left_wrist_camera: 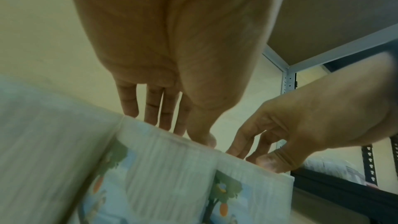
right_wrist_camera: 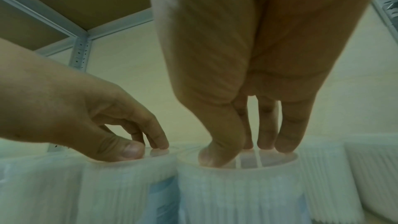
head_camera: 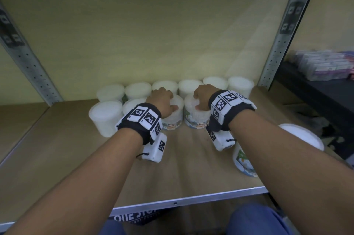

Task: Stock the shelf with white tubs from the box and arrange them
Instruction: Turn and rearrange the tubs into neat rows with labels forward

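Several white tubs stand in two rows at the back of the shelf (head_camera: pixel 172 167). My left hand (head_camera: pixel 162 100) rests its fingertips and thumb on the lid of a front-row tub (head_camera: pixel 173 118) with a cotton-buds label. My right hand (head_camera: pixel 203 96) touches the lid of the tub beside it (head_camera: pixel 197 118) the same way. In the right wrist view the right hand (right_wrist_camera: pixel 247 91) presses its fingertips (right_wrist_camera: pixel 284 142) onto that tub (right_wrist_camera: pixel 237 185), and the left hand (right_wrist_camera: pixel 75 117) sits on its neighbour (right_wrist_camera: pixel 120 185). The left wrist view shows the left hand (left_wrist_camera: pixel 172 74) above its tub (left_wrist_camera: pixel 163 168).
Another labelled tub (head_camera: pixel 243 160) stands near the shelf's right front, partly hidden by my right forearm, beside a white round lid (head_camera: pixel 304 135). Grey perforated uprights (head_camera: pixel 287 24) frame the bay. A dark shelf with small boxes (head_camera: pixel 325 64) lies to the right.
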